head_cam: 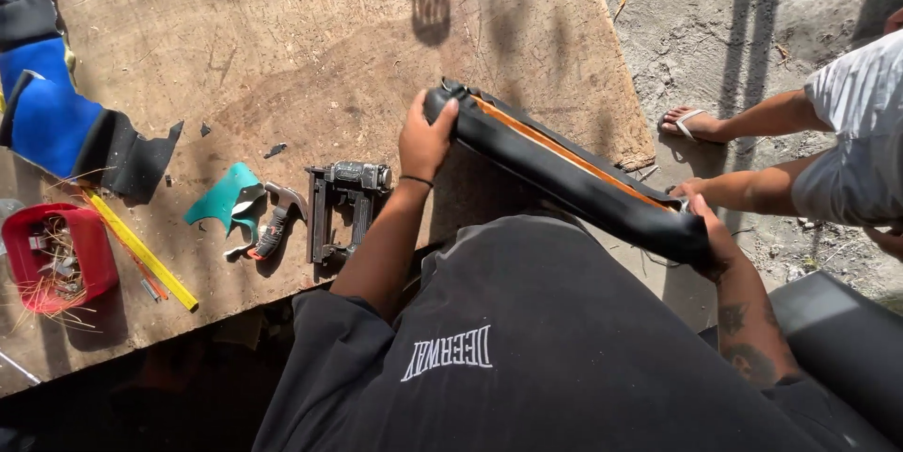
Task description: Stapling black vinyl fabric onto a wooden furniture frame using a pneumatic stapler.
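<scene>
Hands are gripping a long black padded bar (574, 174) by its two ends: the left hand (425, 137) is closing over the far end above the plywood surface (310, 38), the right hand (712, 236) is clasping the near end off the board's edge. An orange wooden strip is showing along its top, so it is looking stiff inside, soft and smooth outside, fairly light, best held at both ends. A pneumatic stapler (343, 203), hammer (273, 226), yellow ruler (141, 250) and red tray (58, 259) are lying nearby
</scene>
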